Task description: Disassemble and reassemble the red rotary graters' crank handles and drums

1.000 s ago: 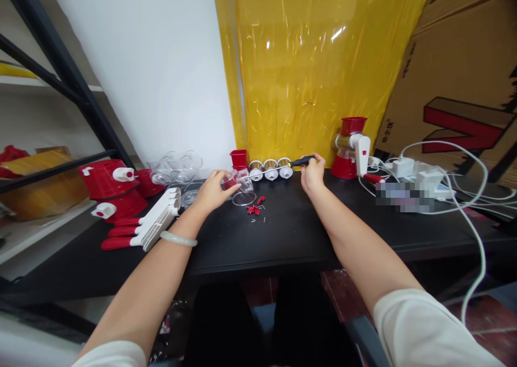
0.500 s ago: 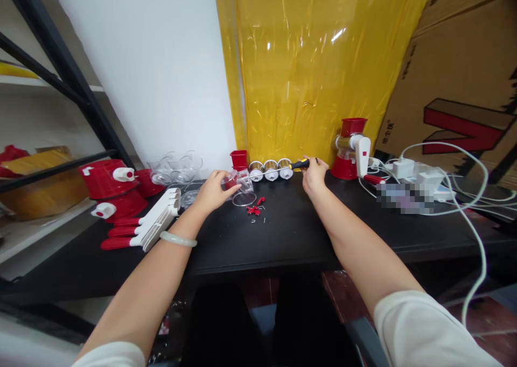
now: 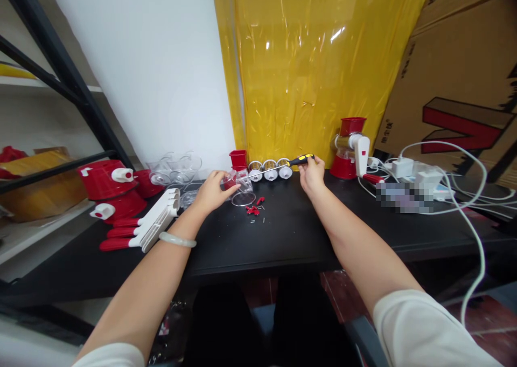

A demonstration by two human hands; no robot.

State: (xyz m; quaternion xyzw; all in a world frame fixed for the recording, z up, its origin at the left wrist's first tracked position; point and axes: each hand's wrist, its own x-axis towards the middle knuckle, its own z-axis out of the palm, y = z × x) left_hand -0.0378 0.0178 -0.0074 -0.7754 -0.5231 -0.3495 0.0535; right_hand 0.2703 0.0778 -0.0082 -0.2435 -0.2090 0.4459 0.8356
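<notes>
Left hand clasps clear housing, right hand a screwdriver; carton bears red lettering.

I face a white panel beside glossy yellow sheeting that catches light, with cardboard to my right, shelving to my left and reddish tiles below the black tabletop.

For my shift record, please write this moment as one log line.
left hand: holds clear part; right hand: holds screwdriver, shaft toward clear part; nearby: red pieces on black table
</notes>
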